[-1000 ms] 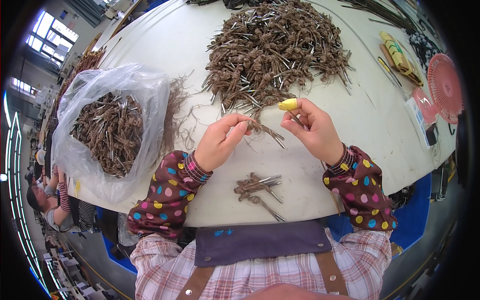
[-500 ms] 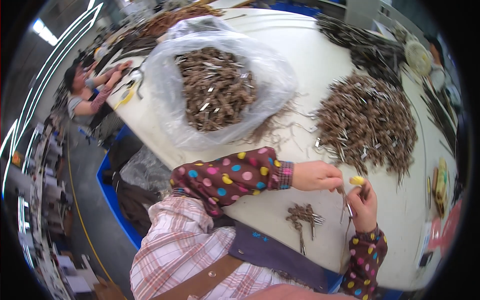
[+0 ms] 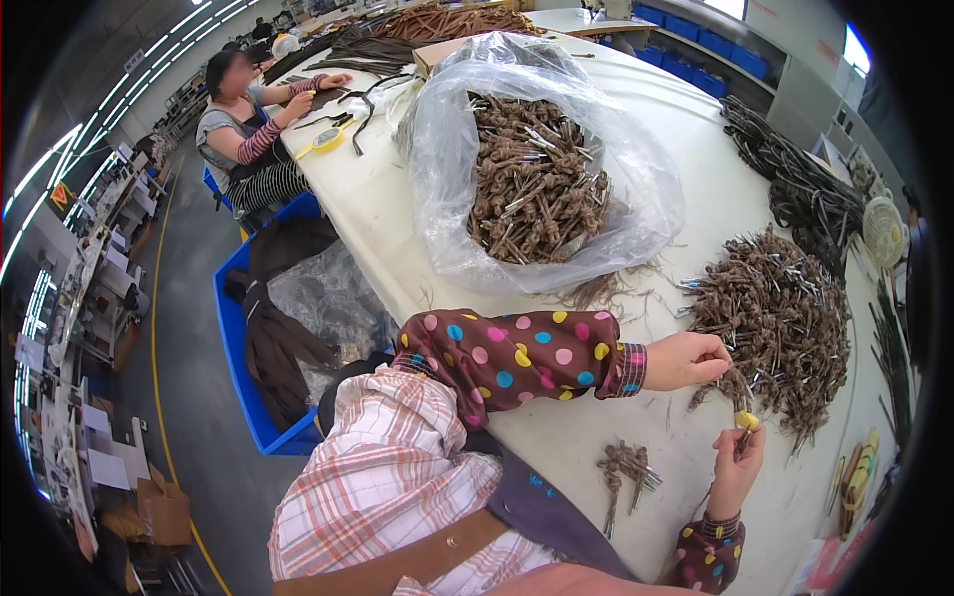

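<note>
My left hand (image 3: 691, 361) is closed, its fingertips pinching a brown knotted cord (image 3: 735, 385) at the near edge of a large heap. The cord runs down to my right hand (image 3: 735, 472), whose fingers close around its lower part. A yellow wrapping (image 3: 747, 421) covers the tip of one right finger. The large heap of brown knotted cords with silvery metal tips (image 3: 780, 328) lies just beyond both hands. Left of my right hand, a few similar cords (image 3: 631, 467) form a small pile on the white table (image 3: 556, 427).
A clear plastic bag (image 3: 646, 219) full of knotted cords stands on the table. Dark cord bundles (image 3: 795, 169) and a fan (image 3: 883, 233) are at the right. A blue bin (image 3: 238, 348) with dark material stands at left. A co-worker (image 3: 238, 129) sits at the far left edge.
The view has swung, shifting the scene right and down. My hands have moved slightly apart, the left one closer to the large heap, with the cord now stretched between them.
</note>
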The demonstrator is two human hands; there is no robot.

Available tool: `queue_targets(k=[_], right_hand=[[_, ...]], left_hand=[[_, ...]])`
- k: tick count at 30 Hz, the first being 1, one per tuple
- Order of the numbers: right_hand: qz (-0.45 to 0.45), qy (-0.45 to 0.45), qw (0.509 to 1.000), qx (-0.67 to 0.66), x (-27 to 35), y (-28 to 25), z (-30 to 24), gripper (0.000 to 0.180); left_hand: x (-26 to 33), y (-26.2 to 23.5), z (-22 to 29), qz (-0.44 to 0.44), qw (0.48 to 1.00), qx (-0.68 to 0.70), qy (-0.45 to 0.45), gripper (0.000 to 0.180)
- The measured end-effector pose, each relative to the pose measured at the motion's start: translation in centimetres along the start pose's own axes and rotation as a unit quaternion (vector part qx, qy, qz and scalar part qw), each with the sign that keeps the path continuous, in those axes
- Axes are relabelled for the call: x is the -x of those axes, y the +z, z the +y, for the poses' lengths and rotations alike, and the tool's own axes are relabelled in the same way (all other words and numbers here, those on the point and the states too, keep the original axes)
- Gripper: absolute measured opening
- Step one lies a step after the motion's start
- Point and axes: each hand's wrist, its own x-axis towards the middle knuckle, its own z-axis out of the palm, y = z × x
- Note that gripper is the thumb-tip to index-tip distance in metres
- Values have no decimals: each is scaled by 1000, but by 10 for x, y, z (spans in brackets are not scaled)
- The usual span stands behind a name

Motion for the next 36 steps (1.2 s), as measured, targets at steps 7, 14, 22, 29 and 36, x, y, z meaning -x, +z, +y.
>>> queue_targets(k=[7,14,22,29,36], right_hand=[[169,101,971,-134,-5,0,-14,19],[77,159,970,-168,-1,2,2,15],[47,179,960,-209,-4,3,8,20],[94,148,966,-188,-3,5,0,30],[63,182,941,-279,-7,14,-6,35]], left_hand=[[11,17,4,-63,985,-124,103,22],[18,24,-5,-62,937,-231,255,21],[24,26,-2,-121,988,-62,75,26],[16,40,-12,-141,952,264,-66,30],[25,30,-22,-193,942,265,-70,29]])
